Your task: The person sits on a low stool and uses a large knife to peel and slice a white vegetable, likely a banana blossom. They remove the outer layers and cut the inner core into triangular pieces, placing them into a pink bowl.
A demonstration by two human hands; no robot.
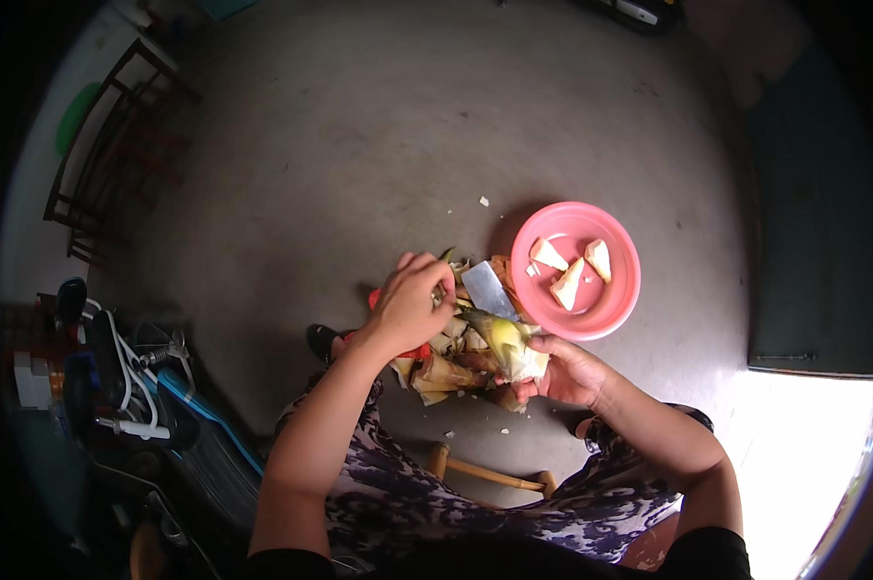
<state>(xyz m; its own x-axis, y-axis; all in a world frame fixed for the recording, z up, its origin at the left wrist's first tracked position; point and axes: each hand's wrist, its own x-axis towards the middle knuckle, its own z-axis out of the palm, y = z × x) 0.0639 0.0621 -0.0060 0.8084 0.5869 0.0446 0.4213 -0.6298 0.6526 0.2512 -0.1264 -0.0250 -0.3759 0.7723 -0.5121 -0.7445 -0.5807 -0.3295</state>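
My right hand (570,370) holds a partly peeled bamboo shoot (507,342) by its pale cut base; its greenish-yellow tip points up and left. Over the pile of peeled husks (447,373), my left hand (414,301) has its fingers curled near the shoot's tip. Whether a piece of husk sits between those fingers is hidden. A broad metal blade (488,288), like that of a cleaver, lies on the husks just beyond the shoot. Right of it stands a pink plastic basin (628,272) with peeled bamboo shoot pieces (569,284) inside.
Red plastic (414,352) shows under the husks. Small pale scraps (484,201) dot the concrete floor (378,145). Between my legs is part of a bamboo stool (490,473). A scooter-like vehicle (190,413) is at left, near a wooden chair (117,138); a dark door (817,254) is at right.
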